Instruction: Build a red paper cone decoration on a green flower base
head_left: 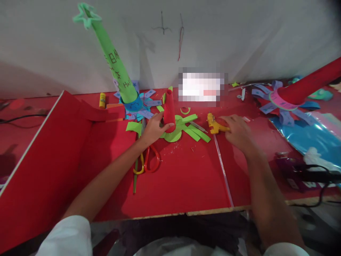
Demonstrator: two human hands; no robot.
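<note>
My left hand (153, 128) grips the base of a small red paper cone (168, 108) that stands upright on a green paper disc with green strips (189, 131) fanned around it. My right hand (237, 132) rests on a yellow glue gun (214, 126) lying on the red table to the right of the cone; its fingers curl over the gun's rear. A clear glue stick (223, 170) trails from the gun toward the table's front edge.
Scissors with red and yellow handles (149, 161) lie under my left wrist. A tall green cone with a star top (114, 64) stands behind, a big red cone (306, 87) at right. Red sheet (48, 153) at left, yellow glue stick (102, 100), blue foil (309, 135), black cable (314, 176).
</note>
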